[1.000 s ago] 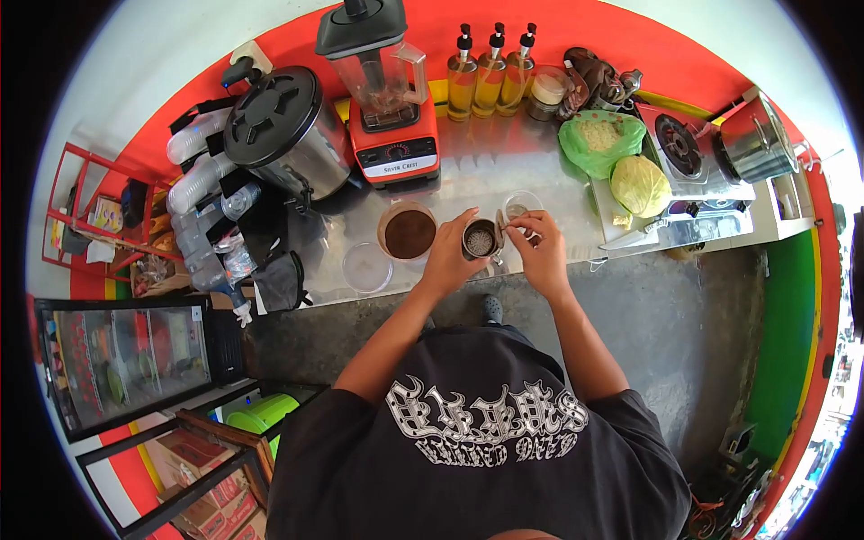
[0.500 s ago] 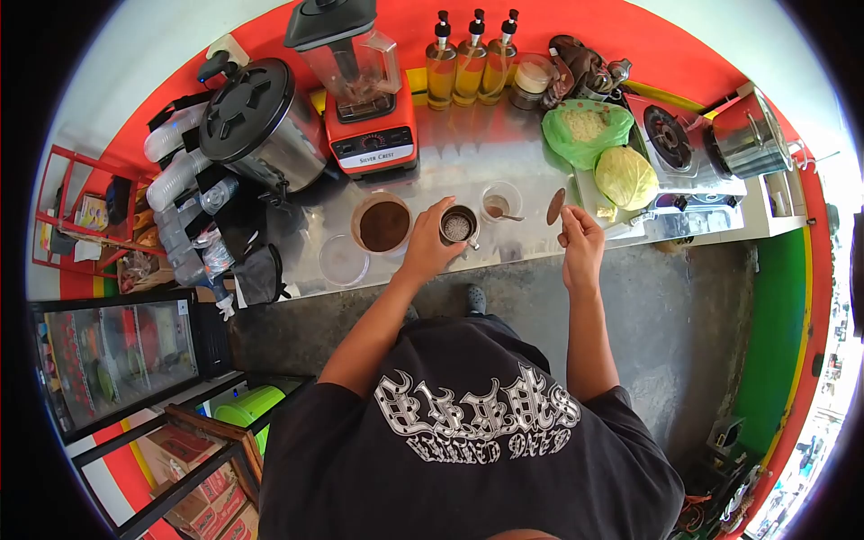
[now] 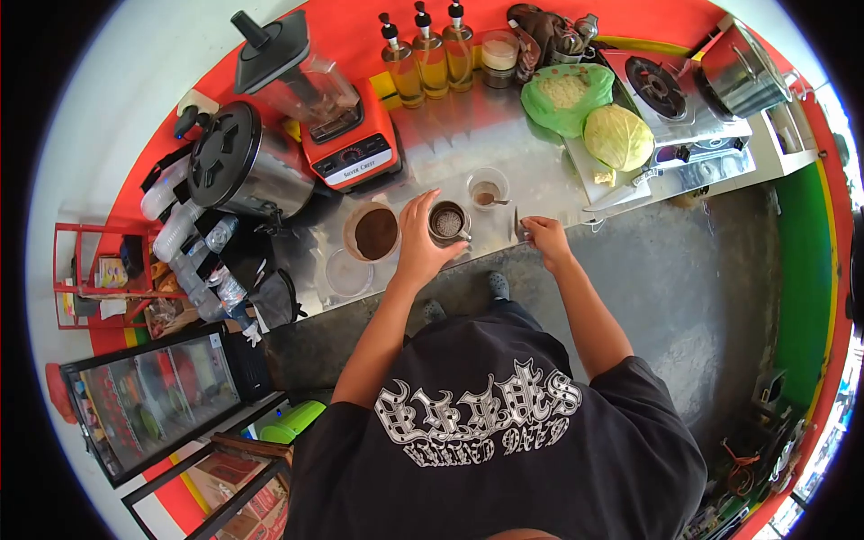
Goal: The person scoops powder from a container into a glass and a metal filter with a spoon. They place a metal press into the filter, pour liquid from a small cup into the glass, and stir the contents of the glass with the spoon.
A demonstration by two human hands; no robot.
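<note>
The right hand (image 3: 546, 241) pinches a thin disc (image 3: 517, 224); the left hand (image 3: 418, 250) grips an uncovered metal cup (image 3: 448, 221) on the counter (image 3: 540, 184). Brown powder (image 3: 376, 236) lies in a tub (image 3: 351, 229); farther off, a clear cup (image 3: 474, 186) holds a spoon (image 3: 501, 202).

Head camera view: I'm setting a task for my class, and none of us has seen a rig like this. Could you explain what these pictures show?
There is no robot here. Every picture comes from one camera worn on a person's head, looking forward and down at their bare hands. The left hand curls around a metal cup. The right hand pinches a thin flat piece, seen nearly edge-on.

On the metal counter, a tub of brown powder and a clear round lid are to the left; a clear cup with a spoon is just right of the metal cup. Farther back stand a blender and three pump bottles, with a cabbage beside a green bag to the right.
</note>
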